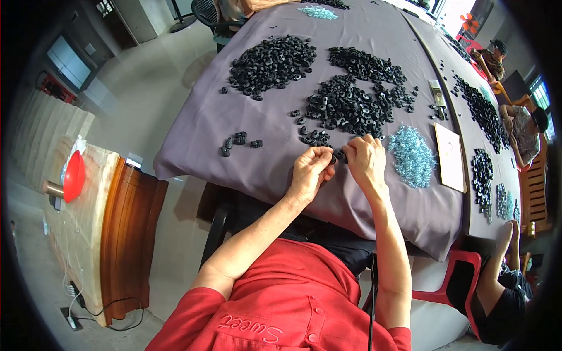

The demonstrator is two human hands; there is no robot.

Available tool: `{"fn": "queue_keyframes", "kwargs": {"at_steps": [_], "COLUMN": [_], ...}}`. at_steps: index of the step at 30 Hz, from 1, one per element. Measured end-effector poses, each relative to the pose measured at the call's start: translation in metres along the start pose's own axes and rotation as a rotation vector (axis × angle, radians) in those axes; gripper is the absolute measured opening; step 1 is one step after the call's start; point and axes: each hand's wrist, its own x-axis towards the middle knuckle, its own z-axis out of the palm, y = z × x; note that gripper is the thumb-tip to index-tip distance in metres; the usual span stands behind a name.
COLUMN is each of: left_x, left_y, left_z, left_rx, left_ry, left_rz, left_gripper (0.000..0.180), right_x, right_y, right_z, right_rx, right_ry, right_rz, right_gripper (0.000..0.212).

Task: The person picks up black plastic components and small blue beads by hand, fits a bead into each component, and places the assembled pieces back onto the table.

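Note:
My left hand (311,169) and my right hand (364,158) meet over the near edge of a table covered with a grey cloth (263,169). Between their fingertips they pinch a small black ring-shaped part (338,155). Just beyond my hands lies a big heap of the same black parts (351,102). To the right of my right hand sits a pile of small pale-blue metal pieces (411,155). A few finished-looking black parts (239,141) lie apart to the left of my left hand.
A second black heap (270,58) lies at the far left of the cloth. A pale flat board (451,158) rests right of the blue pile. Other people sit along the right side by more black parts (481,111). A wooden cabinet (126,234) stands at my left.

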Motion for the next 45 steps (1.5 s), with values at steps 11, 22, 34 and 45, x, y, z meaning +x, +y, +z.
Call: {"fn": "queue_keyframes", "kwargs": {"at_steps": [11,22,34,45], "left_x": [0.001,0.0,-0.001,0.003], "left_y": [-0.001,0.008,-0.01,-0.013], "left_z": [-0.003,0.013,0.033,0.025], "left_rx": [0.008,0.111,0.299,0.287], "left_ry": [-0.005,0.052,0.04,-0.004], "left_rz": [-0.006,-0.067,-0.016,-0.026], "left_gripper": [0.01,0.008,0.009,0.012], "right_x": [0.007,-0.053,-0.069,-0.07], "right_y": [-0.004,-0.011,-0.01,-0.012], "right_z": [0.007,-0.023,-0.015,-0.013], "right_rx": [-0.086,0.905,1.144,1.091], "right_ry": [-0.142,-0.018,0.029,0.021], "right_rz": [0.015,0.447,0.498,0.439], "right_gripper": [0.016,0.009,0.02,0.021]}}
